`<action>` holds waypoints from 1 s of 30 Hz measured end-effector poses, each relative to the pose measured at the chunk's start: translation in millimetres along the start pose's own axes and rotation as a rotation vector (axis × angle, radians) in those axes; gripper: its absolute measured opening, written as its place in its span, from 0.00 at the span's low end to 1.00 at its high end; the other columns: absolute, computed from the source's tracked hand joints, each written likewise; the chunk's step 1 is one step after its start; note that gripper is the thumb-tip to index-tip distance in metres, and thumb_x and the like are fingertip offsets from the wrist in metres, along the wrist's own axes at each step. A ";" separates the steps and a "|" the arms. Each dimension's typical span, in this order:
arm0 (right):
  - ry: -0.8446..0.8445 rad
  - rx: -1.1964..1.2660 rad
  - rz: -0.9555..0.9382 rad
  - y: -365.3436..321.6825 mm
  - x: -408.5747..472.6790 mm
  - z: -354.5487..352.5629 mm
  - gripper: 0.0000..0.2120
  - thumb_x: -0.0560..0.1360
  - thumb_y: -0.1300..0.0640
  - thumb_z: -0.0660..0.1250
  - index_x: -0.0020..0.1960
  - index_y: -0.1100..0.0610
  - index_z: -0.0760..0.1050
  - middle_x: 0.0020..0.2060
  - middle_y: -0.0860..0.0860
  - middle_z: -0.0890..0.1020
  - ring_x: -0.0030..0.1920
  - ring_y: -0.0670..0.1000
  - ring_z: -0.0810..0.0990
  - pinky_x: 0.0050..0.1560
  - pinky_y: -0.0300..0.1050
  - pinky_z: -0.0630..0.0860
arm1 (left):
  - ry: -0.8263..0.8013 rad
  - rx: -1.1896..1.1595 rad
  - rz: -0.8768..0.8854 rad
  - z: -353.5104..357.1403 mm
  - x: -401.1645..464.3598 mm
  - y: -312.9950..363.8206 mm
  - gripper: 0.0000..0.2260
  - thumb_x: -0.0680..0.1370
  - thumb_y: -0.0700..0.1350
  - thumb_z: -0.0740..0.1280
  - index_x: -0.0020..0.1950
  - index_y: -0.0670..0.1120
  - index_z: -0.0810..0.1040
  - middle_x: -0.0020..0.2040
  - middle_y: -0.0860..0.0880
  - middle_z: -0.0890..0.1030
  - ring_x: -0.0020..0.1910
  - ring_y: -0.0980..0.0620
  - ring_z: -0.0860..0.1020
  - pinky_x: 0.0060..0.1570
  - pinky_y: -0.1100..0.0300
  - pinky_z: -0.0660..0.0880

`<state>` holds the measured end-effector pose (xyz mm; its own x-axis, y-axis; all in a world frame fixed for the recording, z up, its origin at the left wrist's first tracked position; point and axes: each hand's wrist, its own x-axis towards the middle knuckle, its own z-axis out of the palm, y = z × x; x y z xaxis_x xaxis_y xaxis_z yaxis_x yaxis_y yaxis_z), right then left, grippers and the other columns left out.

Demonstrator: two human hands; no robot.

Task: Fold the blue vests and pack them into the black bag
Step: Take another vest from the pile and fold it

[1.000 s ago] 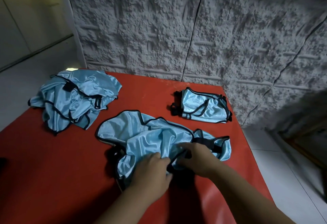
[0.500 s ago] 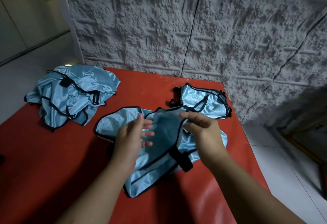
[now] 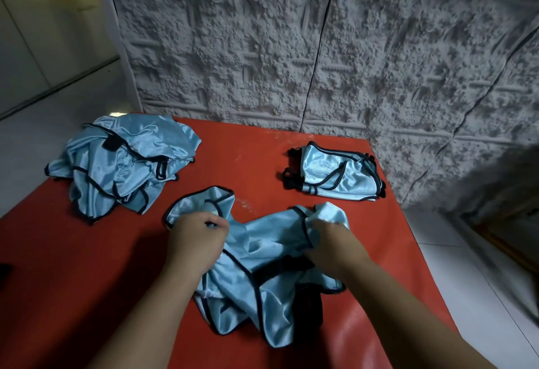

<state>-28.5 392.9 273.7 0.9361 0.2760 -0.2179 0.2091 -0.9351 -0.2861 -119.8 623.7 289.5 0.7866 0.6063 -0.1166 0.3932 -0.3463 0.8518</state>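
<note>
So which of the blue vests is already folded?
The small vest at the table's back right: flat and compact. The left pile is crumpled; both hands grip the middle one.

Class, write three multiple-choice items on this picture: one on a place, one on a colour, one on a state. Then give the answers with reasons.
1. Where does the folded vest lie?
A. the table's far right
B. on the floor
C. under the pile

2. What colour is the table?
A. green
B. red
C. white

3. How is the vest being handled held?
A. by one hand
B. by no hand
C. by both hands

Answers: 1 A, it sits near the wall, apart from the crumpled pile. 2 B, bare red top. 3 C, left hand and right hand each grip cloth.
</note>
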 end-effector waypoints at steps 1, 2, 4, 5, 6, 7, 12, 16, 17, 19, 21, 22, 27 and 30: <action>-0.063 -0.074 0.048 4.3 1.9 3.9 0.20 0.68 0.46 0.68 0.60 0.47 0.76 0.54 0.52 0.84 0.56 0.58 0.82 0.52 0.49 0.79 | 0.064 -0.004 0.016 -1.7 -1.0 2.7 0.07 0.75 0.41 0.69 0.41 0.52 0.84 0.33 0.50 0.83 0.30 0.49 0.80 0.30 0.61 0.73; -0.103 -0.110 0.089 7.4 2.7 6.0 0.18 0.69 0.45 0.68 0.57 0.50 0.78 0.53 0.53 0.84 0.55 0.58 0.82 0.49 0.47 0.77 | 0.133 -0.021 0.032 -3.0 -1.0 3.7 0.07 0.74 0.41 0.69 0.41 0.52 0.84 0.35 0.51 0.83 0.34 0.48 0.81 0.33 0.60 0.74; -0.127 -0.107 0.150 12.0 1.6 2.8 0.15 0.70 0.47 0.68 0.53 0.54 0.80 0.52 0.54 0.85 0.54 0.58 0.83 0.45 0.44 0.74 | 0.263 -0.089 0.041 -7.0 1.3 4.7 0.06 0.72 0.40 0.70 0.43 0.52 0.81 0.39 0.51 0.82 0.39 0.45 0.81 0.38 0.54 0.76; -0.136 -0.111 0.178 13.8 1.2 -3.1 0.15 0.70 0.48 0.68 0.53 0.55 0.80 0.52 0.54 0.85 0.54 0.58 0.83 0.44 0.43 0.73 | 0.303 -0.122 0.026 -9.2 2.5 4.4 0.07 0.71 0.40 0.70 0.44 0.52 0.79 0.39 0.50 0.80 0.39 0.43 0.80 0.39 0.52 0.76; -0.163 -0.126 0.197 16.0 1.5 -9.6 0.15 0.70 0.48 0.69 0.53 0.55 0.79 0.50 0.54 0.84 0.53 0.58 0.83 0.44 0.43 0.73 | 0.317 -0.135 0.008 -11.3 2.6 5.2 0.08 0.71 0.39 0.70 0.46 0.51 0.76 0.40 0.50 0.79 0.39 0.43 0.79 0.40 0.50 0.76; -0.208 -0.138 0.216 17.2 0.5 -18.1 0.14 0.68 0.47 0.71 0.50 0.54 0.78 0.45 0.53 0.84 0.50 0.57 0.83 0.43 0.43 0.73 | 0.286 -0.079 -0.007 -13.6 4.8 3.3 0.09 0.71 0.40 0.70 0.46 0.51 0.75 0.40 0.50 0.78 0.39 0.43 0.78 0.40 0.50 0.76; 0.019 -0.091 0.165 9.3 -3.5 -36.9 0.22 0.69 0.38 0.73 0.34 0.54 0.70 0.31 0.49 0.75 0.38 0.56 0.77 0.38 0.44 0.71 | -0.178 0.813 -0.146 -32.8 6.5 4.3 0.12 0.73 0.56 0.69 0.50 0.49 0.80 0.48 0.50 0.80 0.49 0.47 0.79 0.49 0.54 0.79; 0.303 0.093 -0.226 -4.7 3.6 -17.0 0.10 0.73 0.53 0.73 0.54 0.52 0.81 0.56 0.49 0.81 0.56 0.54 0.79 0.54 0.45 0.75 | -0.060 0.981 0.139 -23.3 -2.1 7.5 0.21 0.74 0.63 0.71 0.63 0.55 0.75 0.75 0.45 0.63 0.78 0.39 0.55 0.69 0.46 0.66; 0.232 0.131 -0.289 -7.8 5.9 -9.1 0.15 0.75 0.57 0.71 0.61 0.52 0.80 0.64 0.49 0.78 0.63 0.53 0.78 0.61 0.43 0.72 | -0.068 0.890 0.299 -15.0 -1.8 4.4 0.18 0.76 0.59 0.71 0.62 0.55 0.76 0.76 0.47 0.62 0.79 0.41 0.55 0.70 0.46 0.65; 0.058 0.162 -0.350 -16.6 7.7 6.0 0.24 0.77 0.61 0.67 0.72 0.50 0.73 0.72 0.48 0.73 0.70 0.51 0.73 0.68 0.39 0.66 | -0.224 0.670 0.360 0.6 -3.4 1.0 0.13 0.80 0.51 0.68 0.64 0.53 0.75 0.71 0.51 0.71 0.72 0.47 0.69 0.66 0.51 0.72; -0.037 0.087 -0.343 -24.7 10.4 22.2 0.27 0.79 0.58 0.64 0.77 0.47 0.65 0.71 0.51 0.75 0.69 0.54 0.74 0.68 0.42 0.69 | -0.324 0.640 0.322 12.1 -4.7 -3.3 0.15 0.81 0.50 0.66 0.68 0.53 0.73 0.63 0.51 0.79 0.62 0.48 0.78 0.59 0.52 0.76; -0.064 0.002 -0.330 -27.2 11.3 28.9 0.28 0.79 0.56 0.63 0.78 0.46 0.63 0.69 0.52 0.75 0.67 0.56 0.76 0.65 0.47 0.72 | -0.328 0.680 0.330 15.4 -3.5 -6.2 0.17 0.80 0.52 0.67 0.69 0.53 0.73 0.62 0.51 0.80 0.61 0.48 0.78 0.58 0.52 0.76; 0.168 -0.015 -0.010 -19.5 12.2 12.1 0.14 0.71 0.58 0.63 0.55 0.53 0.79 0.51 0.55 0.84 0.55 0.60 0.82 0.50 0.48 0.77 | -0.353 0.851 0.274 9.6 10.1 -21.7 0.35 0.72 0.64 0.72 0.75 0.54 0.67 0.69 0.49 0.75 0.70 0.47 0.72 0.67 0.54 0.70; 0.399 0.256 0.332 11.3 14.9 -16.8 0.11 0.73 0.57 0.64 0.52 0.59 0.77 0.50 0.61 0.84 0.52 0.64 0.82 0.46 0.49 0.73 | -0.396 0.944 0.178 1.0 11.4 -23.1 0.48 0.68 0.68 0.72 0.81 0.54 0.54 0.75 0.43 0.68 0.76 0.43 0.65 0.74 0.53 0.62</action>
<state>-7.5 382.7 283.0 0.9845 -0.1744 0.0197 -0.1425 -0.8599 -0.4901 -119.5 637.9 268.1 0.9027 0.2722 -0.3331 0.3346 -0.9310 0.1462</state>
